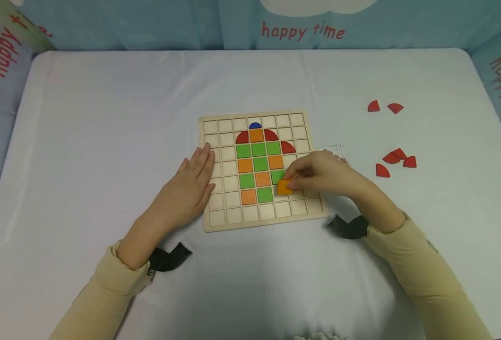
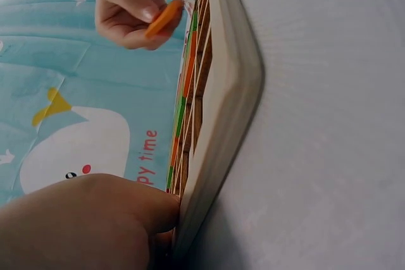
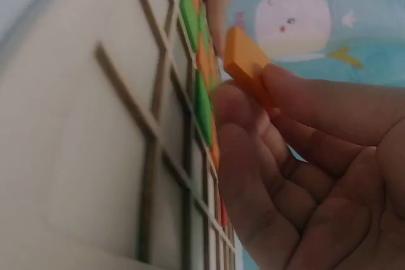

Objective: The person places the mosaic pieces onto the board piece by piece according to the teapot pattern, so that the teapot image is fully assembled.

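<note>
My right hand (image 1: 320,175) pinches an orange square tile (image 3: 247,61) between thumb and fingers, just above the lower right part of the wooden grid board (image 1: 250,225). In the left wrist view the same orange tile (image 2: 166,19) is tilted and apart from the board. My left hand (image 1: 186,189) lies with fingers straight on the board's left edge. Set in the cells are green tiles (image 1: 259,149), orange tiles (image 1: 245,165), red quarter-circle tiles (image 1: 288,147) and a blue half-circle (image 1: 255,125) at the top.
Several loose red quarter-circle pieces (image 1: 383,170) lie on the white table (image 1: 106,118) to the right of the board. A printed sheet (image 1: 333,152) shows partly under my right hand. Black straps (image 1: 347,227) hang at both wrists. A blue printed curtain (image 1: 148,26) borders the table.
</note>
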`<action>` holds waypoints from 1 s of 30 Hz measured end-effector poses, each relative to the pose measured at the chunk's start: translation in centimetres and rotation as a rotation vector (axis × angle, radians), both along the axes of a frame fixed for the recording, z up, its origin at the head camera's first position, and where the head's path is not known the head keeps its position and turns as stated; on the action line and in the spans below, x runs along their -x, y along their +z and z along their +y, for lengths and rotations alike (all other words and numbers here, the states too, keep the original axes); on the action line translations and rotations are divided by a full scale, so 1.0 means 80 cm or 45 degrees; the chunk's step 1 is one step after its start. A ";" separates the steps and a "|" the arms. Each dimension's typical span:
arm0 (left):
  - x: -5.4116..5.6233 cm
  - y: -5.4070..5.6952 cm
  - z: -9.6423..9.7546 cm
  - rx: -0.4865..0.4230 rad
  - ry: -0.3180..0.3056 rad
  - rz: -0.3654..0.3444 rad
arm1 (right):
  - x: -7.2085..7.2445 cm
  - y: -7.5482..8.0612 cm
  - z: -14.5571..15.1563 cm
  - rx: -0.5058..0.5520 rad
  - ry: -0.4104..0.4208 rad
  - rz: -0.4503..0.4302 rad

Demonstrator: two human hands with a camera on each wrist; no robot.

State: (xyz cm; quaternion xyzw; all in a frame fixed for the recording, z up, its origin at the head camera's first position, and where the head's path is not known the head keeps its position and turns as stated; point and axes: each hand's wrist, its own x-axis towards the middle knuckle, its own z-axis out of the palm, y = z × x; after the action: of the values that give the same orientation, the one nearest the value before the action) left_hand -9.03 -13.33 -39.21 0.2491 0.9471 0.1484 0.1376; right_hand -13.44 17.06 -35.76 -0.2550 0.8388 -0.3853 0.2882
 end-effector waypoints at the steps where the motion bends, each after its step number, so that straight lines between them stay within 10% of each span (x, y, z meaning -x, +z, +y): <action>1: 0.000 0.001 0.000 0.000 0.000 0.000 | -0.001 -0.002 -0.002 -0.018 0.013 0.018; 30: 0.001 0.000 0.000 0.006 -0.006 0.002 | -0.005 -0.014 -0.008 -0.004 -0.042 0.052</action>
State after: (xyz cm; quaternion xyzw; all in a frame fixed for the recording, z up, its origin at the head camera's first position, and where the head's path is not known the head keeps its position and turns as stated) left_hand -9.11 -13.33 -39.21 0.2512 0.9470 0.1457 0.1377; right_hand -13.08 16.45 -36.90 -0.2487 0.8491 -0.3834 0.2649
